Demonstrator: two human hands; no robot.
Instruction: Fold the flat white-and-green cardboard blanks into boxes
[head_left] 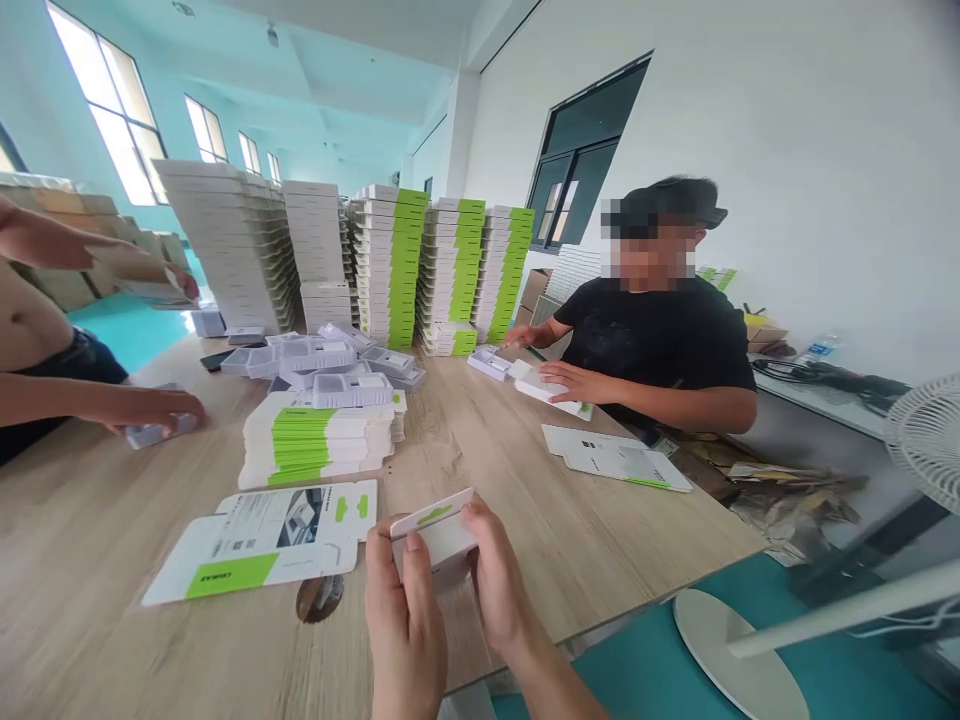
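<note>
Between my two hands is a small white box (442, 540) with a green-edged hanging tab at its top, held just above the table's near edge. My left hand (407, 590) grips its left side, thumb on the front face. Around the right end, my right hand (495, 570) has its thumb near the tab. To the left lies a flat, unfolded carton (262, 540) with green print and a product picture. Behind that is a stack of flat cartons (307, 440). Several clear plastic trays (330, 365) are heaped beyond the stack.
Tall stacks of white and green boxes (390, 265) line the table's back. A co-worker (652, 330) at the right handles a white box; another person's hand (161, 410) touches a plastic tray at left. A round hole (320, 600) pierces the tabletop. A fan (930, 445) stands right.
</note>
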